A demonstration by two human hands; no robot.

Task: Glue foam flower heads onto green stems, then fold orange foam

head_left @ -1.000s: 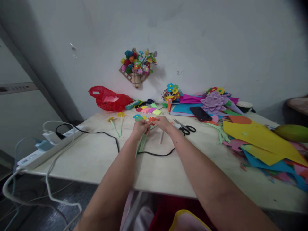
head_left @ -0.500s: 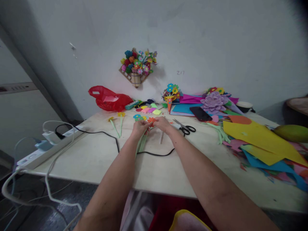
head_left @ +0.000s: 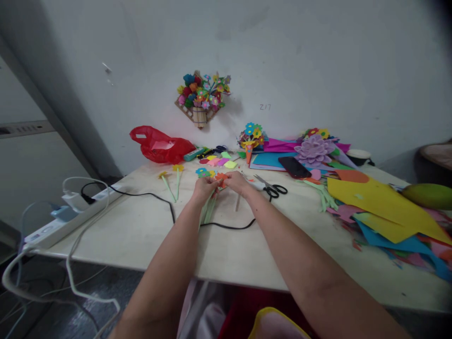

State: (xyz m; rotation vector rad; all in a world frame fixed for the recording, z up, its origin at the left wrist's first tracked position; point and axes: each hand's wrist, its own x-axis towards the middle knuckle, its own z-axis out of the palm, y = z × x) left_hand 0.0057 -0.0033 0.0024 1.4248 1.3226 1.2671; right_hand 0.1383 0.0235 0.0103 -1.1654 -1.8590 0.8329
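Right at the middle of the table point(head_left: 240, 263), I can see both bare hands nearly meeting over a small orange flower point(head_left: 221, 178). The left hand point(head_left: 205, 189) has its fingers closed round the tops of some pale green stems point(head_left: 209, 210), which slant down toward the near edge. The right hand point(head_left: 237, 182) pinches the orange flower at its side with bent fingertips, though just how the fingers overlap is too small to make out. Blue and yellow flower heads point(head_left: 203, 173) show just beyond the left hand. Beneath the stems runs a black cord point(head_left: 233, 228), and a pale strip point(head_left: 238, 202) lies below the right hand. Black-handled scissors point(head_left: 271, 189) rest open to its right. Over on the left, two yellow flowers point(head_left: 178, 168) lie on green stems of their own, with a red plastic bag point(head_left: 162, 147) behind them. Bright cut pieces point(head_left: 222, 162) sit beyond the hands, while off to the right are a dark phone point(head_left: 294, 167), a big lilac flower point(head_left: 315, 150) and a yellow sheet point(head_left: 381, 202) over heaped scraps.
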